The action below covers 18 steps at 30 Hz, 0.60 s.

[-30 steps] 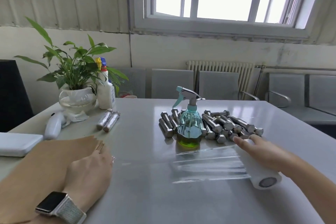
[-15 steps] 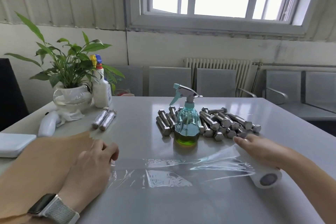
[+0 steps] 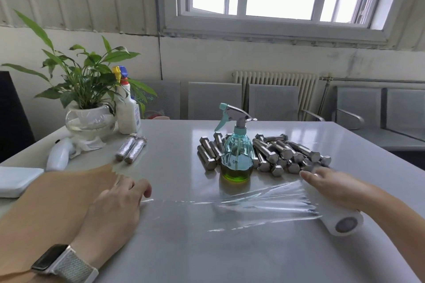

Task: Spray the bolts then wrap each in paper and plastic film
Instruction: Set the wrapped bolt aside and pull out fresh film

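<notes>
On the table (image 3: 184,248), film (image 3: 241,209) now stretched flatter between both hands, roll (image 3: 340,220) unmoved

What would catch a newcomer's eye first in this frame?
Probably the teal spray bottle with green liquid at the table's centre, amid a heap of steel bolts. Next, the plastic film stretched between the left hand and the roll under the right hand.
</notes>
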Motion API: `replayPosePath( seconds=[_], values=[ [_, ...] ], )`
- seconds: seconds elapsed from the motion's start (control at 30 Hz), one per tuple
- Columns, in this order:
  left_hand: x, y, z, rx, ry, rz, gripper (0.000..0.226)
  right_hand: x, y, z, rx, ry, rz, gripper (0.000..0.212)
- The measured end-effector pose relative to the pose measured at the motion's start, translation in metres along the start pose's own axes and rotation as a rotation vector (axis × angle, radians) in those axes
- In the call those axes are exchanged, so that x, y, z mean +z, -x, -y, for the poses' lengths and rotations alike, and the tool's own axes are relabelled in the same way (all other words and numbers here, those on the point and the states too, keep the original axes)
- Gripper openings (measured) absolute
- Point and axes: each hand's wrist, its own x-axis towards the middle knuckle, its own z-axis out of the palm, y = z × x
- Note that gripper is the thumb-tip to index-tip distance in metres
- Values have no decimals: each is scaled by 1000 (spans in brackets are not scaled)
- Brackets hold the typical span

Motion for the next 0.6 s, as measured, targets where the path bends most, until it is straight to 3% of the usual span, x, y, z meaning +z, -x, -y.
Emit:
replayPosePath(
  seconds=[0.37, 0.6],
  values=[
    [6, -3, 5, -94, 113, 34, 21, -1, 0, -3, 24, 36, -21, 60],
    [7, -2, 4, 100, -2, -85, 22, -1, 1, -6, 38, 63, -37, 63]
  ],
)
